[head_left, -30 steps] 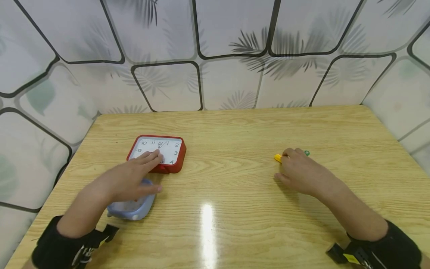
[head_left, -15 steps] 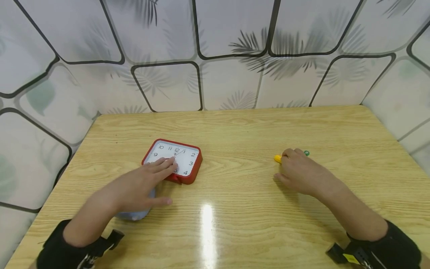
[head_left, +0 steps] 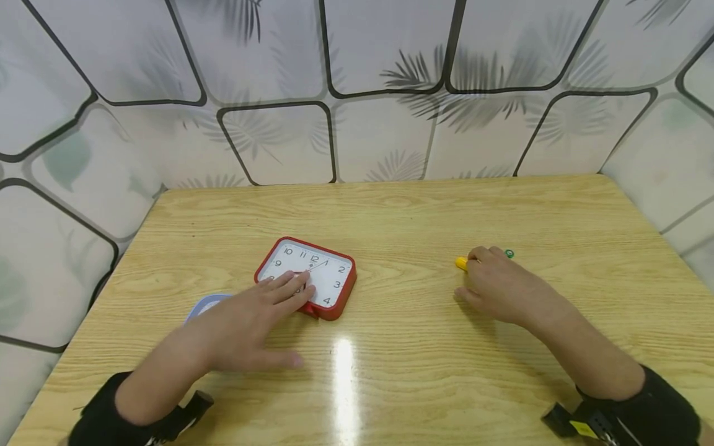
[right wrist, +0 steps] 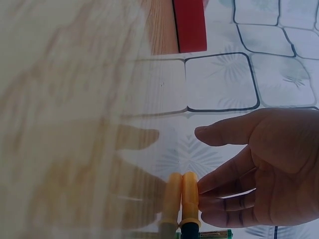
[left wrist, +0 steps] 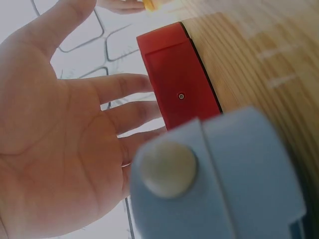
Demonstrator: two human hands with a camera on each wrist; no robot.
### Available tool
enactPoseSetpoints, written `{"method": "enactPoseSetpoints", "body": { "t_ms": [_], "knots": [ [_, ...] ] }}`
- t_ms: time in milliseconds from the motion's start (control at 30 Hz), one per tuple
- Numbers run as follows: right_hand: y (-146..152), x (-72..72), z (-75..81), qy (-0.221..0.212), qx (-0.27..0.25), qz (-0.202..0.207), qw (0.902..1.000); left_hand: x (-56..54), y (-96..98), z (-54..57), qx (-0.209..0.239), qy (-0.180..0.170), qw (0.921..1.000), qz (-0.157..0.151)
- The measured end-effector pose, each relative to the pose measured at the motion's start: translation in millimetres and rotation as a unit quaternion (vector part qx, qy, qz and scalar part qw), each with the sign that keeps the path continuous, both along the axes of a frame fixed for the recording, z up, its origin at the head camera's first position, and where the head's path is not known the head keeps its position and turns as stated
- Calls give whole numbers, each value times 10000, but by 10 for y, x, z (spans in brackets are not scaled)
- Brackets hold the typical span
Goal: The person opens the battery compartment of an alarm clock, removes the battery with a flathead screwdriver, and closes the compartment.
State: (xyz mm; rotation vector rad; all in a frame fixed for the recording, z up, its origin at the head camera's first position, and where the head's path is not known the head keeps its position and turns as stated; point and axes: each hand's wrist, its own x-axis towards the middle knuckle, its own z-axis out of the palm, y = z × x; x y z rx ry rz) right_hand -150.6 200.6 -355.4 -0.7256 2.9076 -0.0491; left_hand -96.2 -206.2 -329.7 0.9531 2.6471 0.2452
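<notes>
Straight fingers of my left hand (head_left: pixel 245 325) rest on the face of a red rectangular alarm clock (head_left: pixel 343 282), which lies face up. A light-blue clock (head_left: pixel 207 303) is mostly hidden under that hand and forearm in the head view; in the left wrist view its blue case (left wrist: pixel 244 164) and round white knob (left wrist: pixel 168 170) show large. My right hand (head_left: pixel 499 282) lies beside a yellow handle-like piece (right wrist: pixel 190 196) with a black collar, fingertips right at its side and thumb apart. A slim green cylinder (right wrist: pixel 217 234) lies crosswise by the collar.
Both clocks and the small pieces lie on a wood-grain table (head_left: pixel 401 223). Patterned panels (head_left: pixel 379 136) stand behind it and at both sides. Black camera straps (head_left: pixel 641 402) circle both wrists. A bright light reflection runs down the table's front middle.
My left hand has moved right and toward me, and the red clock has slid and turned clockwise with it. The blue clock is now largely covered. My right hand has stayed put.
</notes>
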Motion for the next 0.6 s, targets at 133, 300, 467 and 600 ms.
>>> {"method": "enactPoseSetpoints", "body": {
  "t_ms": [133, 300, 467, 600],
  "knots": [
    [6, 4, -2, 29, -9, 49, 10000, 48, 50, -9, 61, 52, 9998, -155],
    [15, 12, -7, 87, -54, 100, 9999, 120, 112, -29, 280, 84, 9990, -342],
    [9, 26, 4, 122, -119, 144, 9998, 167, 163, -50, 465, 84, 9970, -614],
    [-12, 53, 29, 168, -377, 265, 9988, 204, 216, -59, 561, 139, 9939, -938]
  ]
}}
